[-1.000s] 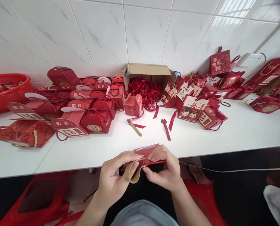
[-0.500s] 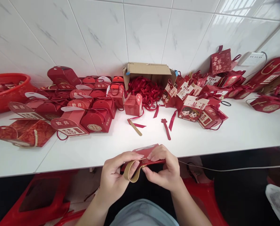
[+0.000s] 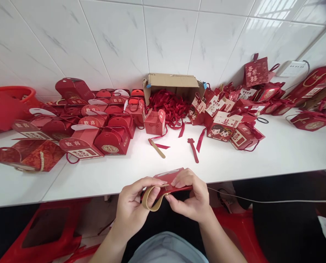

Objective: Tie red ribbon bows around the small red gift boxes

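Observation:
Both hands work at the near edge of the white table (image 3: 261, 160). My left hand (image 3: 132, 208) pinches a tan strap handle (image 3: 149, 199), bent into a loop around its fingers. My right hand (image 3: 192, 197) grips a flat, unfolded red gift box (image 3: 169, 179), thumb below and fingers on top. One end of the strap meets the edge of the red card between the two hands. A spare tan strap (image 3: 156, 148) and a red strip (image 3: 193, 149) lie on the table just beyond.
Assembled red gift boxes (image 3: 108, 140) crowd the left of the table and more red boxes (image 3: 228, 129) the right. An open cardboard box (image 3: 173, 86) spills red ribbons (image 3: 169, 104) at the back. A red basket (image 3: 15, 95) stands far left. Red stools show under the table.
My left fingers have curled the tan strap tighter toward the red card. A red box has come into view at the far left, in front of the basket.

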A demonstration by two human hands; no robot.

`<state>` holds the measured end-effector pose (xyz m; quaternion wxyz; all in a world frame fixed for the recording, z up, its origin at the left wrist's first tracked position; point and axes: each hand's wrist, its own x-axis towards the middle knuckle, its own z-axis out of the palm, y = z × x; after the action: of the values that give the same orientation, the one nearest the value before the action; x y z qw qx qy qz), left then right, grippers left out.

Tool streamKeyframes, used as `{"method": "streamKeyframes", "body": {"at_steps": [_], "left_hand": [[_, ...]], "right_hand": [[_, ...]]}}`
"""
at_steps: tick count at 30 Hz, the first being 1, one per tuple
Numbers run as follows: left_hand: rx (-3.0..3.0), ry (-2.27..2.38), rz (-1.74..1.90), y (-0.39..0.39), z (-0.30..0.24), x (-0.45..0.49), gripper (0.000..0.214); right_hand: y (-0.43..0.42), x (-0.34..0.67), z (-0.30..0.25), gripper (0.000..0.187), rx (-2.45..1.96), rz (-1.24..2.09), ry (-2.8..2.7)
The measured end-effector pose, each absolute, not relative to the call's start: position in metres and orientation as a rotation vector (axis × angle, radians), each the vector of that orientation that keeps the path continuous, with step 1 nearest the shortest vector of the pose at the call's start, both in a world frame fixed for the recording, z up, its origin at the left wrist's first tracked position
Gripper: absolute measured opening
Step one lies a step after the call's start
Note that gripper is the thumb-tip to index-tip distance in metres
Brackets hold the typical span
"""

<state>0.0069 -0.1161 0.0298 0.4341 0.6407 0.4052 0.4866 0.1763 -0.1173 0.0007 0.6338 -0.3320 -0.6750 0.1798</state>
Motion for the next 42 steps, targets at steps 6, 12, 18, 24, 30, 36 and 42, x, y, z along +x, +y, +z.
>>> {"method": "streamKeyframes", "body": {"at_steps": [6,12,18,24,30,36,42], "left_hand": [[1.389,1.103,1.218,-0.119,0.034,0.014,0.017],[1.195,1.146,1.189,-0.123,0.040,0.019,0.021],[1.296,1.141,1.158,-0.121,0.038,0.016,0.022],[1.381,1.087,1.175,-0.120,0.036,0.012,0.019],[1.593,0.981,1.165,-0.119,0.033,0.005,0.010],[1.723,0.872,1.129,-0.120,0.031,0.000,0.013],[1.749,0.712,1.127,-0.119,0.024,-0.003,0.020]], "right_hand": [[-0.117,0.176,0.000,0.027,-0.765,0.415,-1.544],[-0.118,0.175,0.000,0.026,-0.760,0.439,-1.532],[-0.117,0.174,0.000,0.024,-0.768,0.449,-1.525],[-0.117,0.174,-0.003,0.026,-0.759,0.482,-1.519],[-0.117,0.174,-0.002,0.028,-0.741,0.472,-1.517],[-0.118,0.176,0.001,0.032,-0.712,0.391,-1.537],[-0.119,0.177,0.002,0.030,-0.658,0.358,-1.521]]}}
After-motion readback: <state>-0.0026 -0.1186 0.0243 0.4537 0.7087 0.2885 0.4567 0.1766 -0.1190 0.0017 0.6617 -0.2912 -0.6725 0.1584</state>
